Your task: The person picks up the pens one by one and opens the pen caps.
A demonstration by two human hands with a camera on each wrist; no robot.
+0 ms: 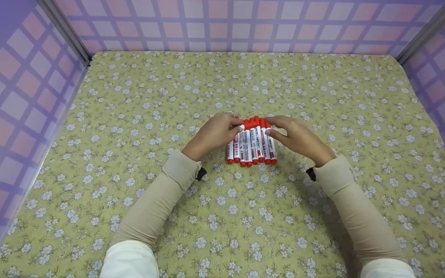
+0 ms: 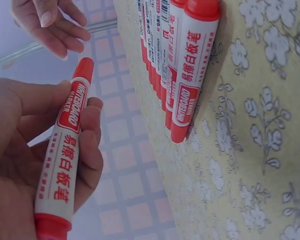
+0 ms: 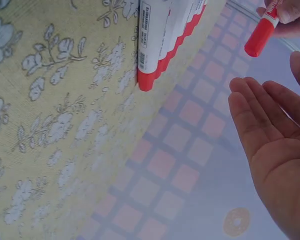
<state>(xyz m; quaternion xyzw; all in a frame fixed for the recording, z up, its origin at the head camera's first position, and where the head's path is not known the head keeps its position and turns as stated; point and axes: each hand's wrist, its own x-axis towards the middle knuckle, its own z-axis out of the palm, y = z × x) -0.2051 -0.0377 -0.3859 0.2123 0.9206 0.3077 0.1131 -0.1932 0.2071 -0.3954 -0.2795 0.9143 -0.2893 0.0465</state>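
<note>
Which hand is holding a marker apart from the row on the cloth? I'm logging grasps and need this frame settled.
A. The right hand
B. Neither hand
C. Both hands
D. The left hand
D: in the left wrist view the left hand curls its fingers round one red whiteboard marker, off the row of markers lying on the cloth, while the right hand shows an open, bare palm.

Markers (image 1: 251,144): glossy smooth plastic. Tablecloth (image 1: 245,216): matt woven cloth, floral print.
</note>
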